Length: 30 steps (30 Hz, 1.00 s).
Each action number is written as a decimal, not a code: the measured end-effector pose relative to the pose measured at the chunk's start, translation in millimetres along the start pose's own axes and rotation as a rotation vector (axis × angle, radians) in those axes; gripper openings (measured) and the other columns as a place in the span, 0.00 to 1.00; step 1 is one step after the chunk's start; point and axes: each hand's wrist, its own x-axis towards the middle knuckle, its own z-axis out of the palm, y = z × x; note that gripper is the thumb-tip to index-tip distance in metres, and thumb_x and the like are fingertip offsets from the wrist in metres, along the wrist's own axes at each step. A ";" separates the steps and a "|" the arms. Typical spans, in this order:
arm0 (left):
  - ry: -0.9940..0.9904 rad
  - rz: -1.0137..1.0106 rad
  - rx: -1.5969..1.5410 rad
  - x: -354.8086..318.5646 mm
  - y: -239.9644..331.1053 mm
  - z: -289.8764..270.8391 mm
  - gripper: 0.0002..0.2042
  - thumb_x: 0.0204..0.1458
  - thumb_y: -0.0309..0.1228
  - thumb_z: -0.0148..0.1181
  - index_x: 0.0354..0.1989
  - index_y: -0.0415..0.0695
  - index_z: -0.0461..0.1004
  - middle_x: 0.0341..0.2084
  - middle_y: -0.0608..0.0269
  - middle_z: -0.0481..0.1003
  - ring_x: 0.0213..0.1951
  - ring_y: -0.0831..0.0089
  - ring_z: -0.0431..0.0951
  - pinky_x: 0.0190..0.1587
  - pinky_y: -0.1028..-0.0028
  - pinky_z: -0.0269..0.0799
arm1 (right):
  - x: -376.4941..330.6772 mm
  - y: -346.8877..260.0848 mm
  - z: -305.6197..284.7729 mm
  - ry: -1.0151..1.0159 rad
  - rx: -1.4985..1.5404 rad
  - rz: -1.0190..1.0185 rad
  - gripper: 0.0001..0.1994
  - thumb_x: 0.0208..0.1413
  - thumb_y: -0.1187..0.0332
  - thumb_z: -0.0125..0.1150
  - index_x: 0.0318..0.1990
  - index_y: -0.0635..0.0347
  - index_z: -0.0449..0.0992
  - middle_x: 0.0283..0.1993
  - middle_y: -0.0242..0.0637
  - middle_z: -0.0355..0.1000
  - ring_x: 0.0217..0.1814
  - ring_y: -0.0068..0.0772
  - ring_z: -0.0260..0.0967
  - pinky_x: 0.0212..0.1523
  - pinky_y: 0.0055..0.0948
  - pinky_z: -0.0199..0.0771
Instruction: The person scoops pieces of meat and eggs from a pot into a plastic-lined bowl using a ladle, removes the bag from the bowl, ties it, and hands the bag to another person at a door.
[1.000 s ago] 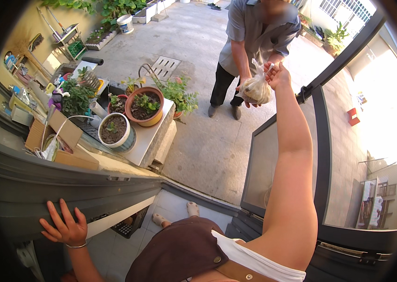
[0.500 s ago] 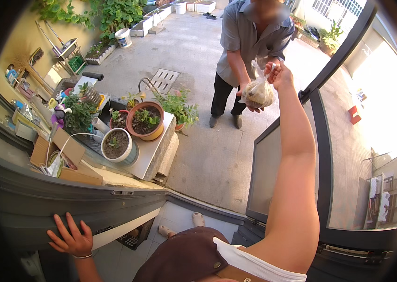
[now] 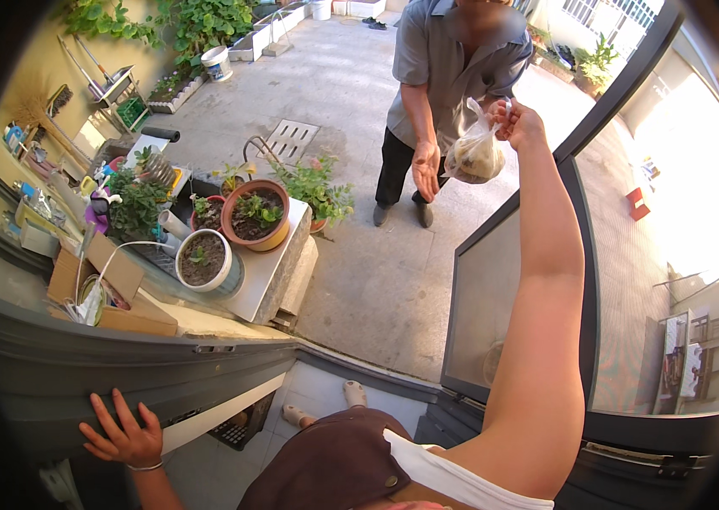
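Observation:
My right hand (image 3: 519, 124) is stretched far out and grips the knotted top of a clear plastic bag (image 3: 475, 153) with pale food inside. A person in a grey shirt (image 3: 453, 59) stands opposite on the paved yard, one open hand (image 3: 424, 168) held palm-up just left of the bag, the other at the bag's top. My left hand (image 3: 124, 435) rests flat with fingers spread on the dark metal door frame (image 3: 121, 374) at lower left. My feet in sandals (image 3: 351, 395) show below.
A white slab (image 3: 278, 268) holds a terracotta pot (image 3: 255, 217) and a white pot (image 3: 204, 259) with plants. An open cardboard box (image 3: 113, 293) lies left of them. A dark glass door panel (image 3: 495, 297) stands under my right arm. Planters line the far wall.
The person has stepped closer and lowered one open hand beside the bag. My right arm stays extended with the bag. My left hand has slid slightly right along the frame.

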 end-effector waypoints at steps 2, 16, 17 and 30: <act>0.006 0.003 0.000 0.9 0.4 -0.5 0.19 0.61 0.46 0.45 0.52 0.54 0.77 0.61 0.62 0.68 0.67 0.47 0.53 0.68 0.53 0.36 | -4.0 0.6 6.1 0.061 -0.117 -0.006 0.13 0.65 0.62 0.49 0.38 0.61 0.76 0.26 0.31 0.76 0.20 0.24 0.70 0.21 0.22 0.59; 0.000 0.031 0.003 0.4 -1.9 -0.3 0.19 0.61 0.46 0.45 0.51 0.52 0.78 0.60 0.59 0.68 0.69 0.47 0.51 0.69 0.53 0.33 | 28.0 42.4 -10.1 0.072 -0.401 0.132 0.11 0.63 0.64 0.50 0.42 0.47 0.82 0.33 0.26 0.78 0.37 0.22 0.69 0.45 0.33 0.62; -0.004 0.030 0.003 -0.1 -2.4 -1.1 0.19 0.61 0.46 0.45 0.51 0.52 0.78 0.60 0.59 0.69 0.69 0.46 0.50 0.69 0.53 0.33 | 13.7 41.9 -2.3 0.104 -0.408 0.157 0.11 0.63 0.62 0.50 0.43 0.45 0.82 0.35 0.25 0.78 0.40 0.22 0.67 0.48 0.34 0.60; 0.000 0.023 0.018 0.6 -0.6 0.6 0.20 0.61 0.47 0.44 0.51 0.52 0.78 0.60 0.59 0.69 0.68 0.46 0.51 0.69 0.53 0.34 | 24.0 84.7 -2.0 -0.008 -0.237 0.197 0.11 0.61 0.54 0.50 0.42 0.39 0.79 0.36 0.22 0.77 0.41 0.20 0.66 0.51 0.37 0.53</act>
